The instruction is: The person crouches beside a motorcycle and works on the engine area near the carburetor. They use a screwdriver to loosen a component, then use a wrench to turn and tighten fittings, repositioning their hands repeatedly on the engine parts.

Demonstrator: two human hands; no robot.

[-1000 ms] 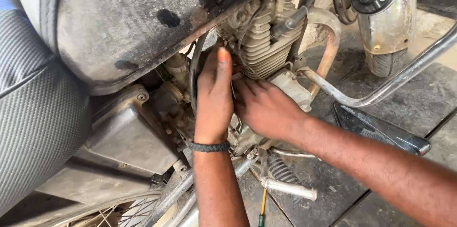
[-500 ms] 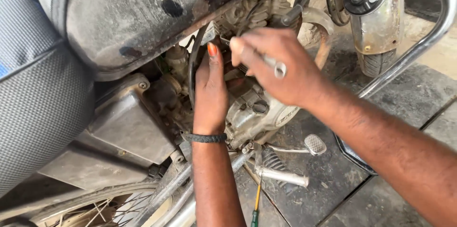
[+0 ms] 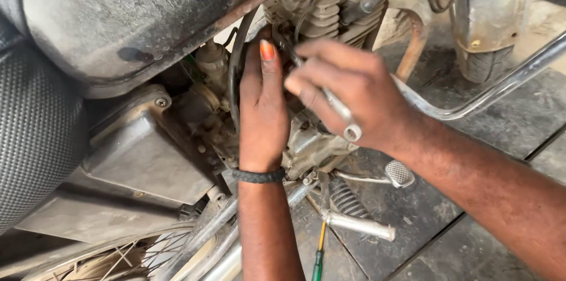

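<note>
Head view, looking down on the side of a motorcycle engine. Left hand (image 3: pixel 262 110), centre of the frame, lies flat and extended with fingers together, reaching up into the gap beside the finned cylinder (image 3: pixel 330 7); whether its fingertips pinch anything cannot be told, as they are hidden among the parts; a dark braided wristband (image 3: pixel 258 176) circles the wrist. Right hand (image 3: pixel 348 95), just right of centre, is closed around a slim metal tool (image 3: pixel 339 113), the ringed end protruding below the fingers and the working end angled up and left toward the same gap, apparently so that the flat hand steadies the spot while the tool is brought in. Fuel tank (image 3: pixel 135 15) fills the upper left; a dusty side cover (image 3: pixel 147 151) sits at lower left; a chromed crash bar (image 3: pixel 489 89) crosses the right; a screwdriver with yellow-green handle (image 3: pixel 319 254) lies on the tiled floor (image 3: pixel 424 216) at bottom centre, below the kick lever (image 3: pixel 359 225).
</note>
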